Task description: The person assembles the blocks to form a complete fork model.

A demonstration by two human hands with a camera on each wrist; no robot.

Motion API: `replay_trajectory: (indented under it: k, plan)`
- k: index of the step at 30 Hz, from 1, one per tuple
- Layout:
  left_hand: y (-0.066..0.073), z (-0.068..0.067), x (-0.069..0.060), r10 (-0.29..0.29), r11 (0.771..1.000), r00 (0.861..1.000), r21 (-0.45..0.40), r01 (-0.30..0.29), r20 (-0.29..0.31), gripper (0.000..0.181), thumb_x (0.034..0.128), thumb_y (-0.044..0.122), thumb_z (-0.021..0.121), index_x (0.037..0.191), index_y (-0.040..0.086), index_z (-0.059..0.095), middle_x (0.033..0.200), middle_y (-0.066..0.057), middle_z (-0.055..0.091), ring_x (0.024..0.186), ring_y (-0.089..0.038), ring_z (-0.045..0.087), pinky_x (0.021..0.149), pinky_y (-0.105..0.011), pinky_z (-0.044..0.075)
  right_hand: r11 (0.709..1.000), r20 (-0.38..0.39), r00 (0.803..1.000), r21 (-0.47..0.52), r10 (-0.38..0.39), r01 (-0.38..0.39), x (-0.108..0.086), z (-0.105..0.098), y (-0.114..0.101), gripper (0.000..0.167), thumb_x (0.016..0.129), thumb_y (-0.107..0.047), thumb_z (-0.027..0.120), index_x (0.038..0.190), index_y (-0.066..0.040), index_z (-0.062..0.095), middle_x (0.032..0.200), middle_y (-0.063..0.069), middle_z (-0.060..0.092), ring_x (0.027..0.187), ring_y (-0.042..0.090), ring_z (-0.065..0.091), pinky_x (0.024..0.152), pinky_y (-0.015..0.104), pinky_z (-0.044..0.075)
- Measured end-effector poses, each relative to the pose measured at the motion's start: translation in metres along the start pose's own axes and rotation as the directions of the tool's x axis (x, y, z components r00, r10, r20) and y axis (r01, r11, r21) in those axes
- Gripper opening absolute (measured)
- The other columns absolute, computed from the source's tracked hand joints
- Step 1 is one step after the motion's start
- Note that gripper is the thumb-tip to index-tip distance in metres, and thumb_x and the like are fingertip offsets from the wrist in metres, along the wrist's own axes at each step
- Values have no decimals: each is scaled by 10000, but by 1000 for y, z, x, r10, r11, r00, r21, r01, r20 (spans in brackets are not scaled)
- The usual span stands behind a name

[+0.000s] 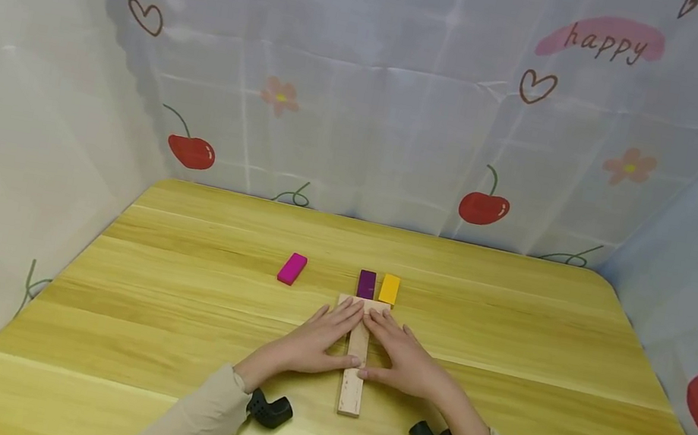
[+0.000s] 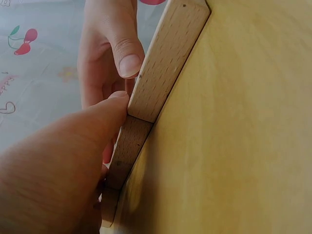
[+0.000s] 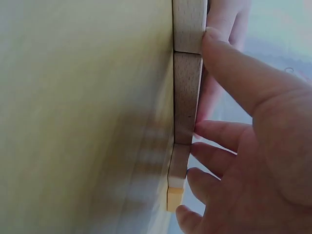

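Plain wooden blocks form a T on the table, with a crosspiece [image 1: 369, 304] at the far end. A middle block [image 1: 359, 342] and a near block [image 1: 350, 396] lie end to end below it. My left hand [image 1: 316, 343] rests its extended fingertips on the crosspiece, its thumb at the joint of the two stem blocks. Opposite, my right hand [image 1: 406, 362] mirrors it, fingers spread along the blocks' top. Beyond the crosspiece lie a purple block [image 1: 367, 284] and a yellow block [image 1: 389, 288], side by side with a gap between them.
A magenta block [image 1: 292, 269] lies apart, farther left on the wooden table [image 1: 167, 310]. Black curved devices [image 1: 271, 411] are worn at both wrists. Printed curtains [image 1: 363, 135] hang behind the table and on both sides.
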State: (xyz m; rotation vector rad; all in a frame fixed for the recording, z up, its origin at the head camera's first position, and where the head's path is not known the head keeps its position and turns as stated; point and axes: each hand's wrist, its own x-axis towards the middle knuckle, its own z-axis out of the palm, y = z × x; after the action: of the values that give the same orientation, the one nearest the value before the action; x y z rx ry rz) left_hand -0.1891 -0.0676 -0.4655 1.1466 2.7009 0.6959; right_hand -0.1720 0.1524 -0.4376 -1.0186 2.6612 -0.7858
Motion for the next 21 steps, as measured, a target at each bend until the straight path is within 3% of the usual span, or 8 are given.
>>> replay_trajectory:
  k: [7,12,17,21]
  plan:
    - [-1,-3,0,1,1000,1000,-22,-1,2,788,950,500,459,1491,27,135,1548,-48,37,1395,-192,-26,1096,-468,22,1000,2,1000,-14,1,-1,-1,0,1,830,857,-424,659,1463,-8,275,1508,164,198,1379,343,78,1046,605,81]
    - [-9,-20,-2,-17,998,999,-65,15,-33,760,960,456,471,1492,25,141,1547,-82,63,1395,-206,-10,1094,-472,35,1000,-3,1000,-18,7,-7,-1,0,1,815,858,-419,660,1460,-11,291,1510,158,199,1381,334,80,1055,590,77]
    - [-31,-49,-7,-83,990,992,-118,72,-91,726,950,372,543,1472,-11,214,1532,-150,116,1394,-278,28,1088,-501,55,1000,-1,1000,-12,9,-9,-1,1,2,814,860,-426,655,1462,-18,289,1514,156,189,1382,332,80,1059,582,77]
    - [-59,-69,-13,-183,969,972,-193,154,-147,705,929,287,605,1457,-25,258,1521,-172,157,1393,-292,52,1087,-504,89,1000,0,1000,-17,2,-2,-1,2,3,812,862,-440,645,1464,-26,290,1516,153,187,1384,323,80,1065,569,78]
